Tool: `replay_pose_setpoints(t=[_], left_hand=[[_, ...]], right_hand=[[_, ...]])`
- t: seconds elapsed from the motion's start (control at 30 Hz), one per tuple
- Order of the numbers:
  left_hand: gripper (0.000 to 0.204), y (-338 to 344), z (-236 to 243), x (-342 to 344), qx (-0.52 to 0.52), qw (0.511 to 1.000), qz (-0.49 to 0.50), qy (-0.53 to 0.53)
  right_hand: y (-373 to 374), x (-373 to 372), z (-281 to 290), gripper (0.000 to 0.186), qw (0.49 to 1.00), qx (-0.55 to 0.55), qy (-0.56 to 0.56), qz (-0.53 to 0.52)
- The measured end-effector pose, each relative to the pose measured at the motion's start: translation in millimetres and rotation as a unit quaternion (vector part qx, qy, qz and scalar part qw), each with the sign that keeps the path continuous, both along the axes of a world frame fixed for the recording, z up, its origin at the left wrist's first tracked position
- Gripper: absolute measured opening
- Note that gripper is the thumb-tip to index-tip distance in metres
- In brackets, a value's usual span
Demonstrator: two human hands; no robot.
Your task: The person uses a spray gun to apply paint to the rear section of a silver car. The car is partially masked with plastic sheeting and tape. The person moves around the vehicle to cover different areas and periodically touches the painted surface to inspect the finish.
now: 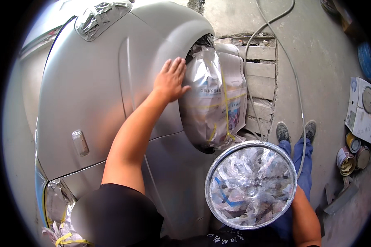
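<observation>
My left hand lies flat on the grey vehicle body panel, with its fingers stretched out at the edge of the wheel arch. Nothing shows in it. Beside it, newspaper and clear film with yellow tape cover the wheel. In front of my body is a round, silver-rimmed container, its round face full of crumpled, paint-stained film. My right forearm reaches up to the container's right side. My right hand is hidden behind the rim, so its grip does not show.
A grey hose loops across the concrete floor and passes by my legs. At the right stand several paint cans, a white carton and a blue container. Slatted floor covers lie beside the wheel.
</observation>
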State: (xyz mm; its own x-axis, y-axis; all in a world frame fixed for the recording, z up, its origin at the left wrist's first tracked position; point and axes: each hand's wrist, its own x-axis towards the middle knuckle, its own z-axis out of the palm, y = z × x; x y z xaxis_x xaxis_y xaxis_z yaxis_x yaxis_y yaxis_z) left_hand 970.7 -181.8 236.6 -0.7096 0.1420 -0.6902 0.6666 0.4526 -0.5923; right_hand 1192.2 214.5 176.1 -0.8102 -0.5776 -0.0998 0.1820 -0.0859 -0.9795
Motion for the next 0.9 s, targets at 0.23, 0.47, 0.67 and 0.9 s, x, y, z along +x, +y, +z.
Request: replay_pose_setpoints(t=[0.23,0.47,0.67,0.9], left_hand=[[0.091,-10,19,175,0.026,0.997,-0.012,-0.077],[0.045,42,29,313,0.479,0.768,0.312,-0.289],[0.017,71,49,359,0.461,0.778,0.416,-0.098],[0.015,74,75,440,0.392,0.795,0.464,-0.008]], right_hand=[[5,11,4,0.049,0.998,0.015,0.041,0.046],[18,27,26,0.054,0.997,0.035,0.041,0.058],[22,73,28,0.058,0.994,0.030,0.104,0.023],[40,129,26,0.053,0.987,0.031,0.152,0.042]])
